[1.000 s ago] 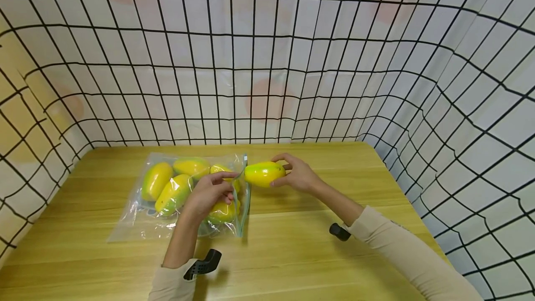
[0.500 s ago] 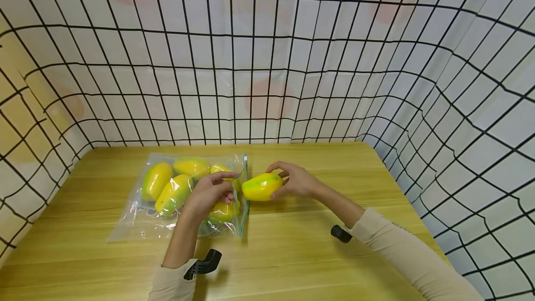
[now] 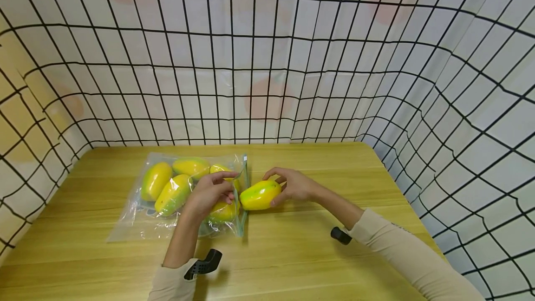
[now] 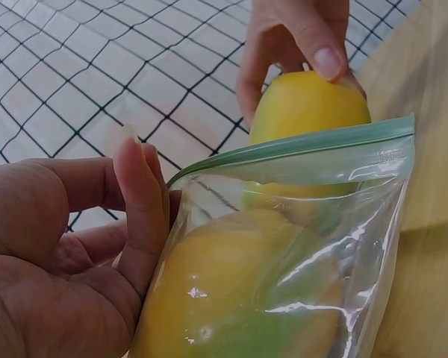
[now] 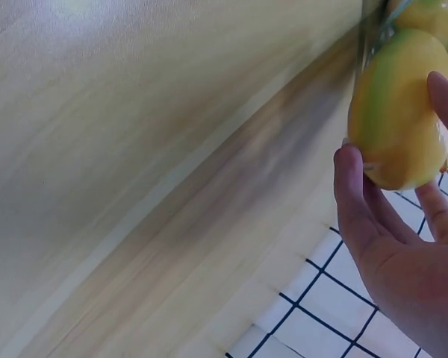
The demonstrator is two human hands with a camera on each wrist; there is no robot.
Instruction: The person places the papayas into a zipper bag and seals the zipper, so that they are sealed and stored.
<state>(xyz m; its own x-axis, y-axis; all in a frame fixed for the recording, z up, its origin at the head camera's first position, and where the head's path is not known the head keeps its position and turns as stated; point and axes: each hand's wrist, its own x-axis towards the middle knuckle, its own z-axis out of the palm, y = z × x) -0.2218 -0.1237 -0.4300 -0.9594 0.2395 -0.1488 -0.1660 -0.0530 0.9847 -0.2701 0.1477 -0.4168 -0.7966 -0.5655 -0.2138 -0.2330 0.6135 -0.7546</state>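
Observation:
My right hand (image 3: 297,186) grips a yellow-green mango (image 3: 260,196) by its right end, fingers spread round it. The mango's other end points left, right at the open mouth of a clear zip bag (image 3: 138,227). In the left wrist view, the mango (image 4: 310,108) overlaps the green zip strip (image 4: 299,145). With its fingers, my left hand (image 3: 209,195) pinches the bag's edge at the mouth. Several more mangoes lie inside the bag, one of them (image 3: 156,181) at its far left; my left hand partly covers those near the mouth.
The bag lies on a wooden table (image 3: 301,254). Black wire mesh (image 3: 267,82) rises along the back and sides, with pale sheeting behind it. A black wrist camera (image 3: 204,264) sits at my left sleeve, another black camera (image 3: 340,235) by my right.
My right hand has brought the mango nearer to me and slightly left, from the mouth's far side to its middle. The left hand and the bag have stayed in place.

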